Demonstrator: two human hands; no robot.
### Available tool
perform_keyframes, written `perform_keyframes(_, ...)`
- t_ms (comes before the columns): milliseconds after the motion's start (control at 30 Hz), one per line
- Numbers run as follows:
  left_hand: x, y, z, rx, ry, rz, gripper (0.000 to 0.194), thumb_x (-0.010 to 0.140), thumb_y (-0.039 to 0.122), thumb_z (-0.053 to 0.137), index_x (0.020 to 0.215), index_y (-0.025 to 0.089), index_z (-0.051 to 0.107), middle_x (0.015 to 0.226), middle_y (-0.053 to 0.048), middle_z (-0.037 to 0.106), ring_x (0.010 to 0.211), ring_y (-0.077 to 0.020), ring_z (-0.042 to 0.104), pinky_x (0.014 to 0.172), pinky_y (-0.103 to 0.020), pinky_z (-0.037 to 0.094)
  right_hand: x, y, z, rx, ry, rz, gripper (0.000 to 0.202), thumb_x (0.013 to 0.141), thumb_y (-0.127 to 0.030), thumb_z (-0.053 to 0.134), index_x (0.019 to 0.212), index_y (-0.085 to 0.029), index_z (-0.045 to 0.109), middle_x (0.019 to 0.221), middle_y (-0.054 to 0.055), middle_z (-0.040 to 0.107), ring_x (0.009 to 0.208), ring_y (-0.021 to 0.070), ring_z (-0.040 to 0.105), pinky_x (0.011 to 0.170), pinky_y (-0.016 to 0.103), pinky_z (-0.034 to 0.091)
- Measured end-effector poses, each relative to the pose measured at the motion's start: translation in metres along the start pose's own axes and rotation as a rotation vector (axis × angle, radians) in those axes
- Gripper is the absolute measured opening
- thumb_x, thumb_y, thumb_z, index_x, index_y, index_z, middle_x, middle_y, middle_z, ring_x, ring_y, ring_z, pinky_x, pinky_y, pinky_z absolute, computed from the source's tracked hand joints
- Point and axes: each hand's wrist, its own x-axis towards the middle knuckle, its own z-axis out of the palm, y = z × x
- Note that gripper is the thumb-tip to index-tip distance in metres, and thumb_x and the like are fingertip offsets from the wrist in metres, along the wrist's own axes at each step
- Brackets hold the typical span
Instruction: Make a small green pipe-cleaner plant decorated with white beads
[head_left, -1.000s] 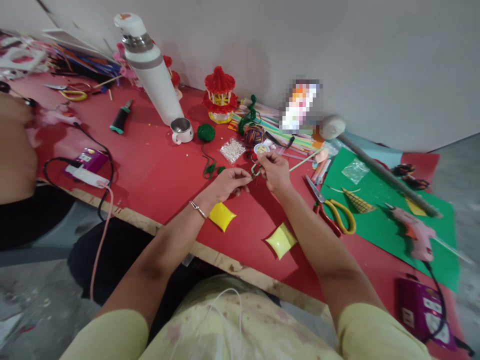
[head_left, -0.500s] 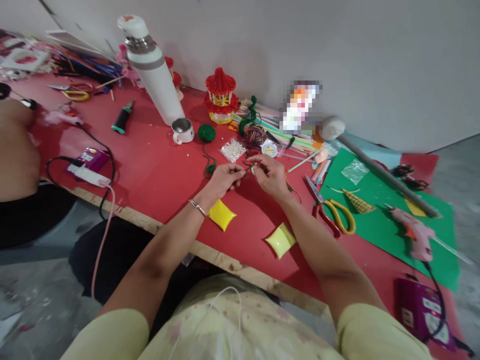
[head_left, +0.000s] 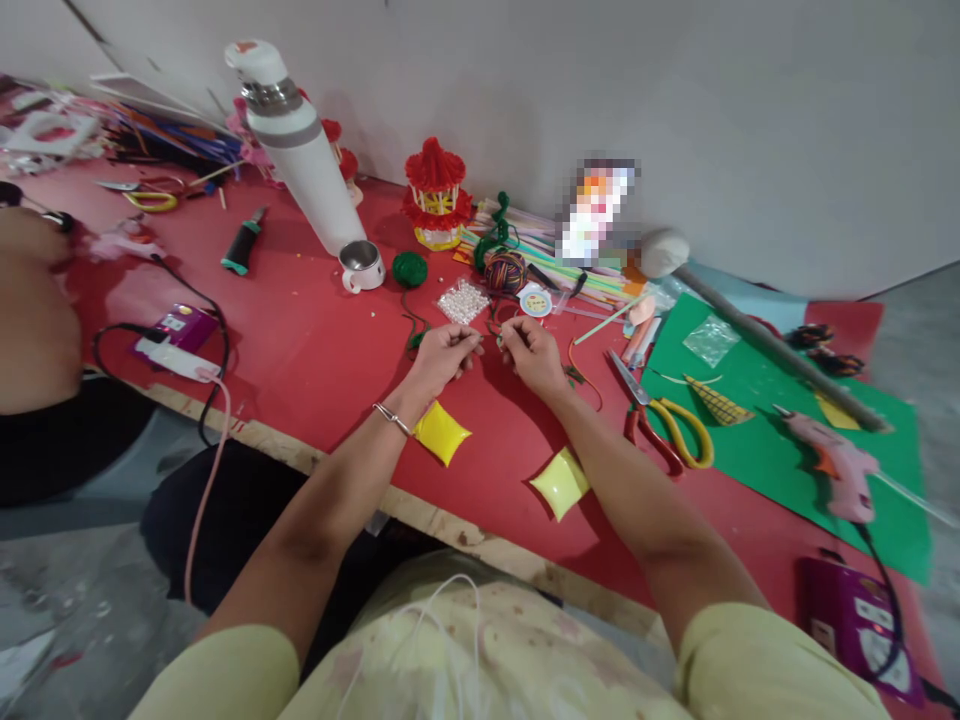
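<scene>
My left hand (head_left: 444, 354) is closed in a pinch over the red table (head_left: 322, 350); what its fingertips hold is too small to make out. Facing it across a small gap, my right hand (head_left: 531, 352) pinches something small and dark that its fingers mostly hide. Thin dark strands lie by both hands. A clear bag of white beads (head_left: 463, 301) lies just beyond them, near a green yarn ball (head_left: 409, 268) and a multicoloured yarn ball (head_left: 505, 271). By my left wrist is a yellow packet (head_left: 442, 433), and a paler yellow packet (head_left: 560, 483) lies beside my right forearm.
Scissors (head_left: 660, 415) lie right of my right arm, before a green sheet (head_left: 787, 480) bearing a pink glue gun (head_left: 836, 465). A white bottle (head_left: 304, 160) and a cup (head_left: 361, 266) stand at the back left. Another person's arm (head_left: 37, 300) is at far left.
My hands have drawn slightly apart, opening a gap between fingertips that were nearly meeting. Both remain pinched. The surrounding things stay in place, with a slight shift of view.
</scene>
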Motion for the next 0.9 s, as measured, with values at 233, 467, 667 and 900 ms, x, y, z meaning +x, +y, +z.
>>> perform_keyframes(233, -0.002, -0.001, 0.002, 0.056, -0.024, 0.027, 0.017, 0.087, 0.031, 0.070, 0.088, 0.014, 0.070, 0.070, -0.002, 0.068, 0.043, -0.0045, 0.049, 0.038, -0.018, 0.032, -0.002, -0.001, 0.003, -0.033, -0.089, -0.054, 0.026, 0.095, -0.046, 0.060, 0.091, -0.022, 0.069, 0.077, -0.001, 0.069, 0.057, 0.0110, 0.059, 0.059, 0.024, 0.047)
perform_keyframes(467, -0.004, 0.001, 0.003, 0.133, -0.039, 0.033, 0.017, 0.088, 0.030, 0.066, 0.084, 0.014, 0.070, 0.068, -0.002, 0.068, 0.042, -0.0050, 0.050, 0.037, -0.018, 0.032, -0.001, 0.005, 0.002, -0.166, -0.097, -0.168, 0.023, 0.098, -0.038, 0.055, 0.088, -0.020, 0.067, 0.076, 0.002, 0.069, 0.064, 0.0140, 0.061, 0.066, 0.027, 0.047)
perform_keyframes(667, -0.004, -0.001, 0.004, 0.108, -0.046, 0.052, 0.014, 0.086, 0.028, 0.065, 0.087, 0.014, 0.068, 0.070, -0.002, 0.071, 0.040, -0.0061, 0.054, 0.035, -0.017, 0.034, 0.002, 0.009, 0.003, -0.122, -0.097, -0.136, 0.023, 0.098, -0.039, 0.055, 0.089, -0.020, 0.063, 0.080, 0.003, 0.068, 0.069, 0.0144, 0.061, 0.067, 0.027, 0.048)
perform_keyframes(900, -0.004, -0.002, 0.005, 0.056, -0.019, 0.073, 0.019, 0.087, 0.031, 0.067, 0.094, 0.014, 0.069, 0.077, -0.005, 0.076, 0.042, -0.0064, 0.057, 0.036, -0.017, 0.036, 0.003, 0.004, -0.001, 0.150, -0.072, 0.082, 0.021, 0.086, -0.040, 0.065, 0.096, -0.021, 0.065, 0.071, -0.002, 0.066, 0.057, 0.0116, 0.058, 0.051, 0.023, 0.043)
